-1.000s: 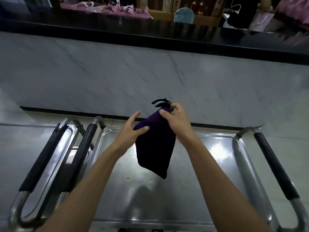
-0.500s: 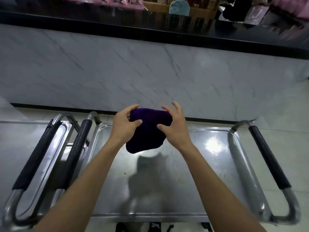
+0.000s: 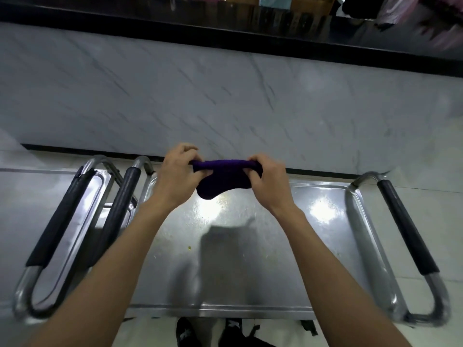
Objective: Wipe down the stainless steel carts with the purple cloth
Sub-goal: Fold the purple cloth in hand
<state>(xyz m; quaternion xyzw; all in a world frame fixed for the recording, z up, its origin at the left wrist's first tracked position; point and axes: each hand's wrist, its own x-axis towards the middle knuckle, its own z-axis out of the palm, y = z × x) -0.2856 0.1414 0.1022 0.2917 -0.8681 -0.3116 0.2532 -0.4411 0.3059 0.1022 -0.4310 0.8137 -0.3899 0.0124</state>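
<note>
The purple cloth (image 3: pixel 223 178) is folded small and stretched flat between both hands, in the air above the far edge of the stainless steel cart (image 3: pixel 250 259). My left hand (image 3: pixel 176 175) pinches its left end. At the cloth's right end my right hand (image 3: pixel 269 182) curls its fingers round the fabric. The cart's shiny top tray carries small yellowish crumbs and smears near its middle, and the shadow of the cloth falls on it.
A black-gripped handle (image 3: pixel 407 229) stands on the cart's right end. At the left, two more black-gripped handles (image 3: pixel 117 214) sit side by side, one belonging to a second steel cart (image 3: pixel 75 221). A grey marble counter front (image 3: pixel 225 101) rises behind. My shoes (image 3: pixel 210 331) show below.
The cloth went from hanging loose from my right hand to being bunched and then pulled into a short flat fold between both hands. The view has shifted slightly downward.
</note>
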